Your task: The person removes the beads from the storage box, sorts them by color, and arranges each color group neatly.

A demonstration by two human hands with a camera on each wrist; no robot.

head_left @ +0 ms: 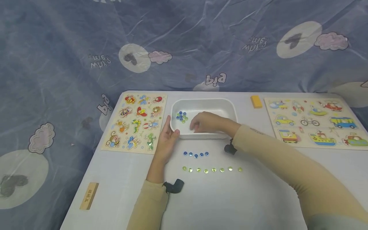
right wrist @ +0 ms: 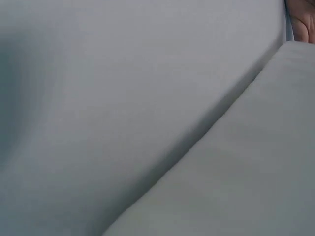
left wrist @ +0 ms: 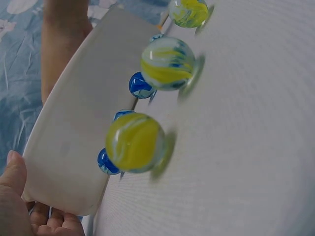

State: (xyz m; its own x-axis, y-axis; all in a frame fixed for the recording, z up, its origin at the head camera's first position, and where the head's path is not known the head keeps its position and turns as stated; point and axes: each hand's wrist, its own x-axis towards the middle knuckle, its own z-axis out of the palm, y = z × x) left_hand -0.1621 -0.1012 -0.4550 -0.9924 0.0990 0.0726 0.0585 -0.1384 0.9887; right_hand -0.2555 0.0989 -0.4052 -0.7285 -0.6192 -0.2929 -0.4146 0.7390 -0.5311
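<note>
A white rectangular tray (head_left: 204, 136) stands near the far side of the table, with a small cluster of blue and yellow-green marbles (head_left: 180, 117) at its left end. At the tray's near left corner my left hand (head_left: 166, 140) holds it, thumb at the rim and fingers along the outside. My right hand (head_left: 207, 121) reaches inside, right of the cluster, fingers bent downward; its fingertips are too unclear to show whether they pinch anything. In front of the tray lie a row of blue marbles (head_left: 196, 156) and, nearer me, a longer row of yellow-green marbles (head_left: 214, 169).
An insect picture board (head_left: 128, 127) lies left of the tray, a vehicle picture board (head_left: 302, 131) to the right. Beside the latter sits a yellow block (head_left: 256, 102). A wooden block (head_left: 89, 195) is by the left table edge. A patterned blue cloth (head_left: 184, 38) hangs behind.
</note>
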